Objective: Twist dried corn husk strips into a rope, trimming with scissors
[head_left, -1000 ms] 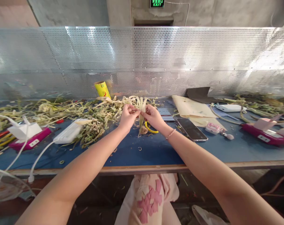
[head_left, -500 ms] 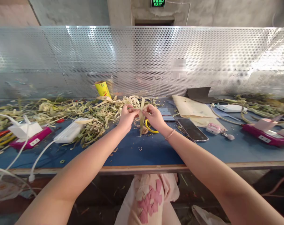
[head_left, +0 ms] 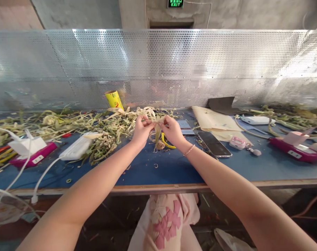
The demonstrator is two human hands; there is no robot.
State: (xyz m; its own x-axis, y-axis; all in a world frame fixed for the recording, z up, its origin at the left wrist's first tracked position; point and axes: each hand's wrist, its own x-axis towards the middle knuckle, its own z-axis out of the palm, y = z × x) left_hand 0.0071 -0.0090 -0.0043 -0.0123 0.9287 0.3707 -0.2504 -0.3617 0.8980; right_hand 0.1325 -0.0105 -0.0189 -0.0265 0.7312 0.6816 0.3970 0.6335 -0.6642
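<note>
Between my two hands is a pale green-yellow strip of dried plant leaf (head_left: pixel 157 132), its lower part hanging below the fingertips. My left hand (head_left: pixel 142 131) pinches it from the left, thumb and fingers closed. From the other side my right hand (head_left: pixel 173 130) pinches it too, and the fingertips of both hands nearly meet. Just under them on the table lie a small round tan bundle (head_left: pixel 161 145) and a yellow curved handle (head_left: pixel 169 144), partly hidden by my right hand. A heap of dried leaves and pale strips (head_left: pixel 103 148) lies left of my hands.
A blue-topped table (head_left: pixel 148 174) runs up to a perforated metal screen (head_left: pixel 137 62). On the left are a white power adapter (head_left: pixel 78 146) and a magenta power strip (head_left: pixel 47 151); a yellow tube (head_left: pixel 114 100) stands behind. To the right lie a phone (head_left: pixel 213 143), paper (head_left: pixel 216 120) and a pink case (head_left: pixel 237 142).
The strip's upper end, which stood up above my fingertips, now sits lower and looks folded or spread at the pinch. My hands have hardly moved.
</note>
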